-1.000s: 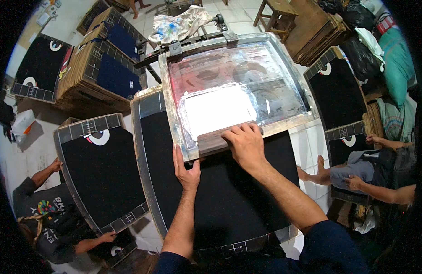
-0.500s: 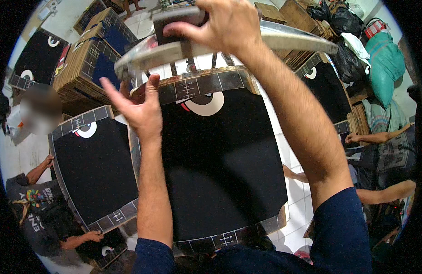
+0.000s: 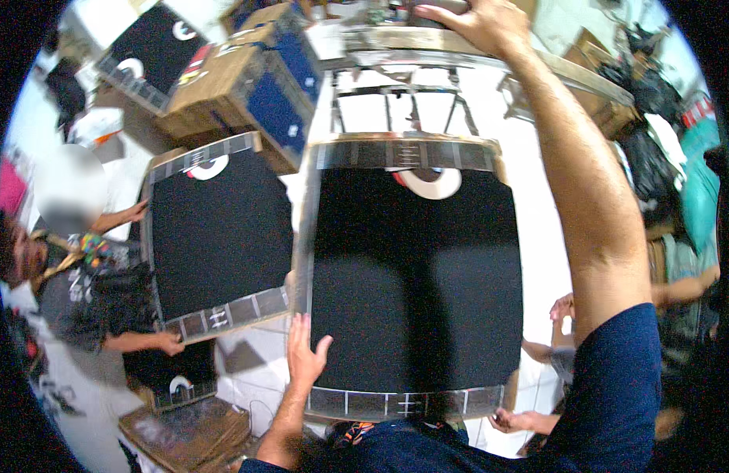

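Observation:
A black fabric panel (image 3: 418, 292) lies flat on a board in front of me, with a white ring-shaped print (image 3: 435, 184) near its far edge. Along its near and far ends run dark strips marked with white lines. My left hand (image 3: 306, 359) rests at the board's left edge, fingers stretched out, holding nothing. Far ahead, my right hand (image 3: 494, 27) is at a dark block (image 3: 441, 6) on a raised wooden frame (image 3: 435, 39). Its thumb lies over the block; the upper picture edge cuts off part of this hand.
At left, a person's hand (image 3: 171, 343) holds another black panel board (image 3: 222, 236). Cardboard stacks (image 3: 214, 87) stand behind it. Metal legs (image 3: 392, 110) rise beyond my board. Another person's hand (image 3: 510, 420) is close to its near right corner. Black bags (image 3: 648, 169) lie at right.
My left hand has come down from near the frame to the board's left edge. My right hand and the frame are farther up in the picture. The view has shifted.

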### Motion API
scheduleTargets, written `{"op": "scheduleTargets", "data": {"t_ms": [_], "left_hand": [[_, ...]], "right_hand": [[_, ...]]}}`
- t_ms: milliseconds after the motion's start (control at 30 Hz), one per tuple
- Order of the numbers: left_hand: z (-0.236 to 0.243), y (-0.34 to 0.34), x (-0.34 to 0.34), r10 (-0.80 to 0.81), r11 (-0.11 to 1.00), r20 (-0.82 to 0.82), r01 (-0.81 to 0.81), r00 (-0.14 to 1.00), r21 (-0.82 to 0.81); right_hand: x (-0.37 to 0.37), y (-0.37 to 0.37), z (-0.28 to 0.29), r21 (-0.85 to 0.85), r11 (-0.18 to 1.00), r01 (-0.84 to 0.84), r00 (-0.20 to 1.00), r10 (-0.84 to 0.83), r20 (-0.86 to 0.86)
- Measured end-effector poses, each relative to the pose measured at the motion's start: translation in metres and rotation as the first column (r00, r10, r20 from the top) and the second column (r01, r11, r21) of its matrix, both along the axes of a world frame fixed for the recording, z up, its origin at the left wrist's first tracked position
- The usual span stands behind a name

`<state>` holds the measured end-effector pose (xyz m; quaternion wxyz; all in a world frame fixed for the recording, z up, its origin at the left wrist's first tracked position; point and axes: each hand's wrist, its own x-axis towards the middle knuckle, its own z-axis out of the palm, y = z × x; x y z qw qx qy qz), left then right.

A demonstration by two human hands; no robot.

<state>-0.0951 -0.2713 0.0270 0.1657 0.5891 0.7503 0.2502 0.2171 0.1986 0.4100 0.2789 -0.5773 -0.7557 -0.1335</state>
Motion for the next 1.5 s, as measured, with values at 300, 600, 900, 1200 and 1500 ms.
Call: {"op": "scheduleTargets", "data": {"t_ms": [300,600,900,1200,1500], "left_hand": [[0.068,-0.014,-0.135,0.456,0.858,-0.173,-0.379,0.873,0.348],[0.099,-0.026,-0.181,0.619,0.72,-0.097,-0.512,0.78,0.469],[0.064,-0.027,-0.29,0.724,0.663,0.162,-0.741,0.671,0.106],[-0.05,-0.088,-0.393,0.769,0.528,-0.362,-0.843,0.527,-0.106],[-0.017,-0.089,-0.259,0.6,0.795,0.094,-0.58,0.794,-0.177]], "right_hand": [[-0.004,0.02,-0.002,0.026,0.999,-0.026,0.997,0.024,0.076],[-0.007,0.025,-0.002,0.049,0.997,0.065,0.993,-0.069,0.1],[-0.015,0.014,0.004,-0.026,1.0,0.006,0.998,-0.004,0.071],[-0.004,0.027,-0.003,-0.004,0.998,-0.066,0.996,0.066,0.056],[-0.015,-0.014,-0.018,0.105,0.993,-0.054,0.99,0.067,-0.127]]}}
